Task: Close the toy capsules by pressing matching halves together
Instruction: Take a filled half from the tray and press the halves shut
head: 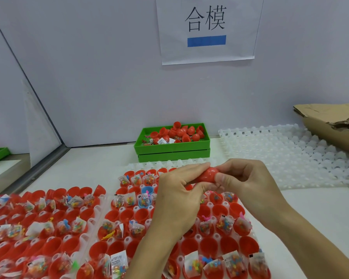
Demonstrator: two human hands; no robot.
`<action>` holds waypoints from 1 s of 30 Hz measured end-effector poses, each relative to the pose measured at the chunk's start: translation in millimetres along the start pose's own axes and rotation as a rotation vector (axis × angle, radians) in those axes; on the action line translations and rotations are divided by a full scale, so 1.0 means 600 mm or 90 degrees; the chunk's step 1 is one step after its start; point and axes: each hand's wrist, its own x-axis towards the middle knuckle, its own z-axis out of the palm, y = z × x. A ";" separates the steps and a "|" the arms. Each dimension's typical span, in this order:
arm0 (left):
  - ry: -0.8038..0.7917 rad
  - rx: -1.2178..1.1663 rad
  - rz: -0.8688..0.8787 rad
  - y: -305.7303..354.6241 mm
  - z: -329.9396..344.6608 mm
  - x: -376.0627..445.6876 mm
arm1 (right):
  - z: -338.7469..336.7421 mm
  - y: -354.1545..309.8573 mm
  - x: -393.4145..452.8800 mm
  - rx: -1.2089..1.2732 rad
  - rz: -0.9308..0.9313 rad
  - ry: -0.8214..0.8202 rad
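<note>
Trays: two white grid trays (127,241) nearest the camera, side by side, their cups filled with open red halves (207,245), many holding small packets of coloured toys (226,224); one blue half (144,200) sits among them
Left hand (177,195): above the trays; fingers curled round the left end of a red capsule (208,175)
Right hand (244,178): opposite the left, thumb and fingers pinching the capsule's right end
Capsule: held between both hands over the trays' far edge; whether its seam is fully closed cannot be told
Green bin (172,147): beyond the trays, holding loose red halves
Empty white tray (286,152): right of the green bin
Cardboard (330,127): far right of the bin
Sign (208,29): on the wall above the bin
</note>
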 end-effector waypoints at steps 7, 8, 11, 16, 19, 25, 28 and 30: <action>0.032 -0.004 -0.001 0.004 0.003 -0.002 | 0.006 0.001 -0.002 0.008 -0.014 0.042; 0.037 -0.006 -0.005 0.004 0.004 -0.002 | 0.007 0.001 -0.003 0.007 -0.015 0.042; 0.059 -0.013 -0.017 0.004 0.007 -0.004 | 0.012 0.003 -0.004 -0.001 -0.018 0.048; 0.051 -0.028 -0.048 0.002 0.012 -0.007 | 0.010 0.005 -0.001 -0.024 -0.017 0.052; 0.030 0.009 -0.025 0.003 0.008 -0.007 | 0.007 0.006 -0.001 -0.030 0.000 0.023; 0.019 0.125 0.082 0.006 0.005 -0.002 | 0.011 0.003 -0.006 -0.039 0.007 -0.049; 0.030 0.176 0.113 0.005 0.007 -0.002 | 0.021 0.004 -0.010 -0.057 -0.016 -0.069; 0.031 0.157 0.109 0.004 0.005 -0.001 | 0.026 0.004 -0.011 -0.041 -0.008 -0.072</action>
